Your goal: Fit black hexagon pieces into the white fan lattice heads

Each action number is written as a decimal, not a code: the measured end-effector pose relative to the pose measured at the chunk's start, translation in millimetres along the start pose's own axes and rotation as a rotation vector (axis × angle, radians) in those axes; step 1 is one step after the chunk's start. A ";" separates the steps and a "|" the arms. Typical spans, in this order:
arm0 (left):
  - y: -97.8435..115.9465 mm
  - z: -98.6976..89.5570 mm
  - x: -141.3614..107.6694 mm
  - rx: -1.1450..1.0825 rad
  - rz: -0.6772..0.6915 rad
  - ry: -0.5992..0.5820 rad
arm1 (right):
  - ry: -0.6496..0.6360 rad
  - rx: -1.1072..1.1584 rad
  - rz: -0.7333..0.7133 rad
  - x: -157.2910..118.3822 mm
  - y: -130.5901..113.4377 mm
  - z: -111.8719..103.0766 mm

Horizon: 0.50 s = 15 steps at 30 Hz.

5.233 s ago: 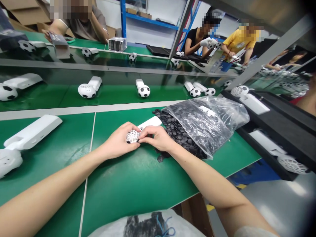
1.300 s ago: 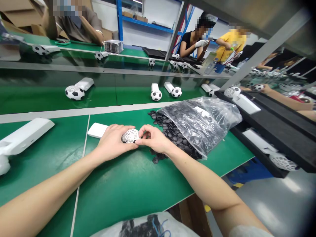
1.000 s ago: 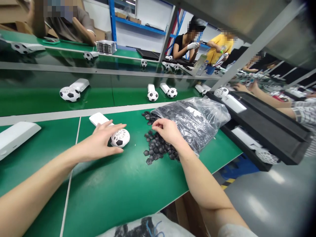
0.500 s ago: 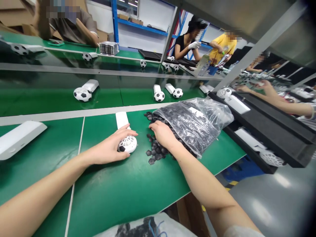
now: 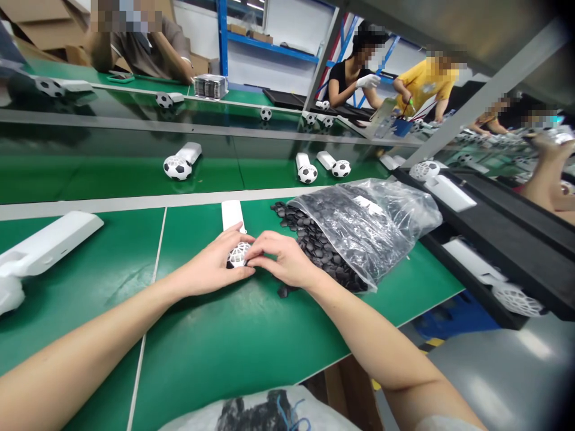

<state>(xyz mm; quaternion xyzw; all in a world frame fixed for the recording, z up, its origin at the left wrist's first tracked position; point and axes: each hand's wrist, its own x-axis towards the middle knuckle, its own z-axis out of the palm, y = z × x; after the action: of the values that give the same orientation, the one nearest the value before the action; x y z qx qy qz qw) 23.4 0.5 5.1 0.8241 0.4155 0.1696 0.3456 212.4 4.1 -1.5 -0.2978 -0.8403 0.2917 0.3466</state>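
My left hand [image 5: 211, 264] and my right hand [image 5: 282, 258] meet around a white lattice ball [image 5: 238, 255] on the green workbench [image 5: 215, 335]. Most of the ball is hidden by my fingers, and a dark patch shows at its lower left. My right fingertips press on its right side; anything pinched there is hidden. A white plastic handle [image 5: 232, 215] lies just beyond my left hand. To the right, black hexagonal patches [image 5: 309, 239] spill from a clear plastic bag [image 5: 372, 230].
A large white handle piece [image 5: 45, 242] lies on the bench at left. Soccer-patterned balls on white handles [image 5: 177, 167] stand on a green belt behind a grey rail. A black tray [image 5: 507, 221] runs along the right. Co-workers [image 5: 354, 78] sit beyond.
My right hand has left the pile of patches and returned to the ball. Both hands now close around the ball, which earlier sat under my left hand showing a black patch.
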 end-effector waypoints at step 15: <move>-1.6 2.8 0.8 -0.131 -0.084 0.038 | 0.037 0.311 0.356 3.2 9.5 6.2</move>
<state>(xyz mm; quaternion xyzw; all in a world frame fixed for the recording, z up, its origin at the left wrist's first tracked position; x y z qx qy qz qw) 24.6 0.7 2.0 0.7782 0.4444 0.1972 0.3976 208.7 10.7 -10.5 -0.3898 -0.7128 0.4687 0.3469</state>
